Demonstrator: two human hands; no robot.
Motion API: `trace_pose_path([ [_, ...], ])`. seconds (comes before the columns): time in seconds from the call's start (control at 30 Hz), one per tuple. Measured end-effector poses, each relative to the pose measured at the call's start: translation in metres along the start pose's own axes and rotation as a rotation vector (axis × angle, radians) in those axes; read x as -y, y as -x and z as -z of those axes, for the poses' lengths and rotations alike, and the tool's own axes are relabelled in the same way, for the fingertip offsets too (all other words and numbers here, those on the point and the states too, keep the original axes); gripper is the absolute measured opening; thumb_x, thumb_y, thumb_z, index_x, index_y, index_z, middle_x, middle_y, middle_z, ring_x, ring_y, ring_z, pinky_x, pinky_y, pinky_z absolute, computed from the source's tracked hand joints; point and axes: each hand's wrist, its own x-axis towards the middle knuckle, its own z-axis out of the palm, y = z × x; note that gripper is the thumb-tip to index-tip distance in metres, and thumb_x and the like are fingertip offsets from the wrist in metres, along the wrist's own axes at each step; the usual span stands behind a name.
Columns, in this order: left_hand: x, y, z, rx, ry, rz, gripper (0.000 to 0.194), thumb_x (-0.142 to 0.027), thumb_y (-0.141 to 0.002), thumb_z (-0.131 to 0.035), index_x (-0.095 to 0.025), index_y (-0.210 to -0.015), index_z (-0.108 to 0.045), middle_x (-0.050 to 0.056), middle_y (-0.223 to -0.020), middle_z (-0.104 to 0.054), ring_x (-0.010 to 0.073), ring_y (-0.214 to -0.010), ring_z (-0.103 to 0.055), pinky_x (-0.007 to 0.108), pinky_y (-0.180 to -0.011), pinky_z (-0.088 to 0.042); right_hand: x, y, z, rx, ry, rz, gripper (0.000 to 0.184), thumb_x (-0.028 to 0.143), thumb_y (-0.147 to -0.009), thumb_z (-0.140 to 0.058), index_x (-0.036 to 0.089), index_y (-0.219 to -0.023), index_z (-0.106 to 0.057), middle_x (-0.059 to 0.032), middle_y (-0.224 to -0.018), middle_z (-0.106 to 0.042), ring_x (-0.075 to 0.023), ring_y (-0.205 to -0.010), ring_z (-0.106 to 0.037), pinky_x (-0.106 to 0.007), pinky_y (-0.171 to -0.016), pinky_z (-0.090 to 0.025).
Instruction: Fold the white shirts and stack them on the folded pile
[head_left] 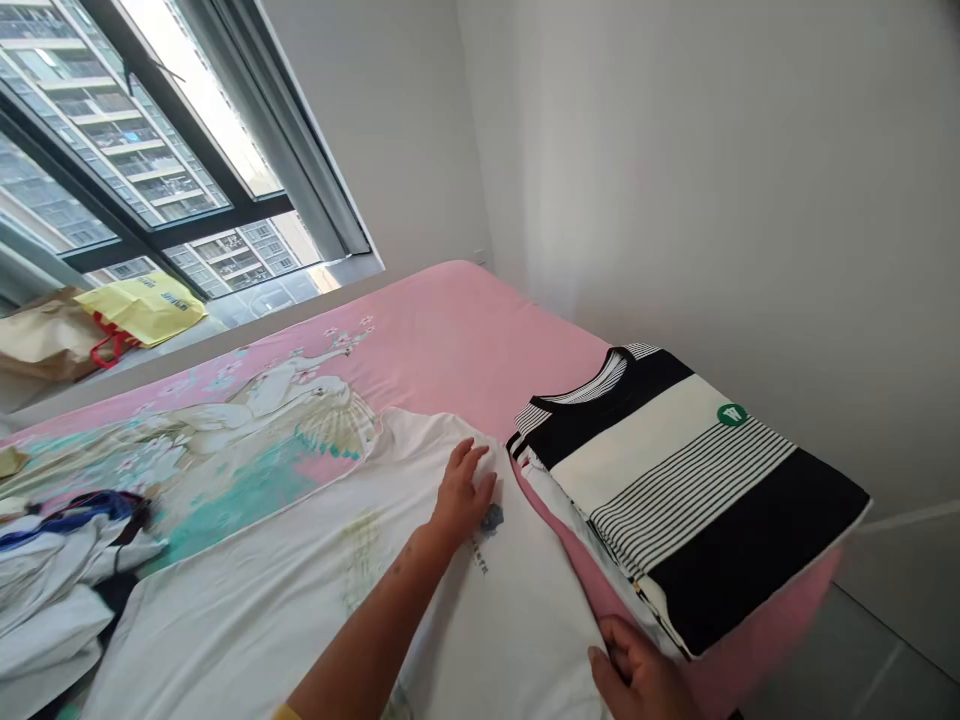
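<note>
A white t-shirt (300,600) with a small print lies spread on the pink bed. My left hand (461,495) rests flat on it near its upper edge, fingers stretched out and open, next to a small blue mark on the cloth. My right hand (637,675) is at the bottom right, its fingers curled over the shirt's right edge, pinching the fabric.
A folded black-and-white striped top (697,480) sits on a stack of folded clothes at the bed's right edge by the wall. A pile of loose clothes (60,570) lies at the left. The pink sheet (450,330) has a bird print. Yellow bag (142,305) and brown bag (41,335) lie on the windowsill.
</note>
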Motion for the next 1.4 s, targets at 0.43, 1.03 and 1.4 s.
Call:
trace_pose_path([
  [0.43, -0.079, 0.335, 0.025, 0.093, 0.151, 0.014, 0.017, -0.036, -0.083, -0.055, -0.037, -0.093, -0.069, 0.003, -0.102, -0.068, 0.0193, -0.097, -0.062, 0.036, -0.086, -0.053, 0.005, 0.016, 0.010, 0.132, -0.007, -0.063, 0.035, 0.051, -0.073, -0.042, 0.020, -0.077, -0.058, 0.0015, -0.050, -0.057, -0.0144, -0.041, -0.049, -0.024, -0.040, -0.035],
  [1.03, -0.026, 0.386, 0.110, -0.068, -0.133, 0.222, 0.033, -0.019, -0.082, -0.050, -0.025, -0.114, -0.059, 0.008, -0.121, -0.057, 0.0230, -0.114, -0.050, 0.040, -0.097, -0.042, -0.003, 0.061, -0.006, 0.016, -0.053, -0.110, 0.052, 0.057, -0.075, -0.057, 0.014, -0.103, -0.055, -0.0013, -0.060, -0.061, -0.0137, -0.044, -0.057, -0.021, -0.035, -0.042],
  [1.4, -0.067, 0.335, 0.056, 0.172, -0.205, 0.129, 0.035, -0.011, -0.077, -0.046, -0.024, -0.106, -0.063, 0.008, -0.098, -0.061, 0.0245, -0.093, -0.052, 0.041, -0.083, -0.043, 0.000, 0.114, -0.021, 0.131, -0.206, -0.042, 0.045, 0.054, -0.075, -0.055, 0.012, -0.090, -0.062, -0.0008, -0.061, -0.062, -0.0134, -0.051, -0.055, -0.023, -0.048, -0.043],
])
